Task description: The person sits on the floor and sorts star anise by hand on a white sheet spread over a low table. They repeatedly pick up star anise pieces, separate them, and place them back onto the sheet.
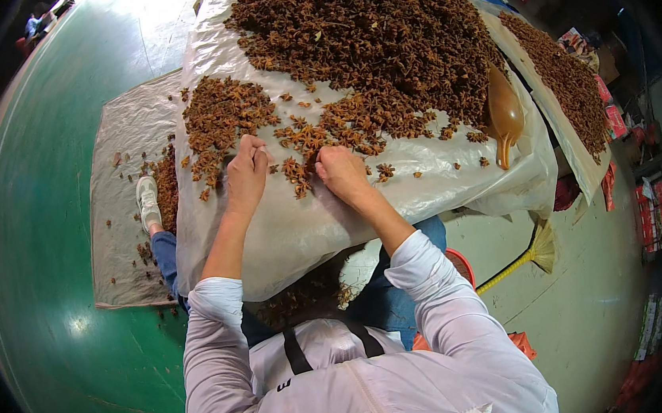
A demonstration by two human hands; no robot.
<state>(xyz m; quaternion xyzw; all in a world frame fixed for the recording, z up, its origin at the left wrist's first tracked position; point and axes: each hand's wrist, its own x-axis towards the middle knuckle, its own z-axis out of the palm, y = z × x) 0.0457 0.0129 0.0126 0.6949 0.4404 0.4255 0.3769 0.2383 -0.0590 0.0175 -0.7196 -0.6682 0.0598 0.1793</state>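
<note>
A big heap of dried star anise (369, 41) covers the far part of a table under plastic sheeting (286, 240). My left hand (248, 169) is above the sheet, just right of a smaller star anise pile (226, 115); its fingertips are bent together, and whether they pinch anything is too small to tell. My right hand (339, 170) touches the near edge of loose star anise (296, 171), fingers curled, their tips partly hidden. A brown plastic scoop (505, 112) lies against the heap's right side, its handle towards me.
More star anise (563, 70) lies on a second surface at right. A yellow broom (541, 249) and a red-rimmed basket (461, 265) stand on the floor at right. At left, a floor sheet (120, 125) holds scattered pieces beside a shoe (148, 201). A person (34, 25) is far off, upper left.
</note>
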